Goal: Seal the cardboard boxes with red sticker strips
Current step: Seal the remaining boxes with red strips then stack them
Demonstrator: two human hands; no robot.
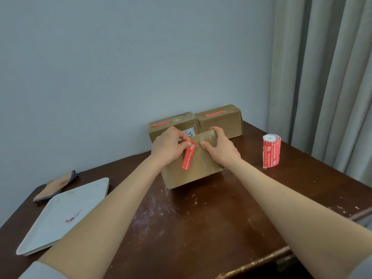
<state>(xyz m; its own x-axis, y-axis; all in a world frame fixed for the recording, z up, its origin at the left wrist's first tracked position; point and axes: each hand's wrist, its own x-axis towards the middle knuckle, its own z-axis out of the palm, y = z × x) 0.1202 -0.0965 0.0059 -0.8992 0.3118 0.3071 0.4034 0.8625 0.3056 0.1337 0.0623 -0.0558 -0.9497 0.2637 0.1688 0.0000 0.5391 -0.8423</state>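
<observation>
Red sticker strip (188, 156), white print; brown box (198, 172); white tray (60, 214); cloth (55, 187) perhaps peach.

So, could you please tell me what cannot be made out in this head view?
All in the head view:
1. Upper end of the red sticker strip, covered by the pinching left hand.
2. Far edge of the front box, hidden under the gripping right hand.
3. Print on the strip and the sticker roll, too small to read.
4. Label on the rear left box, partly behind the left hand.
</observation>
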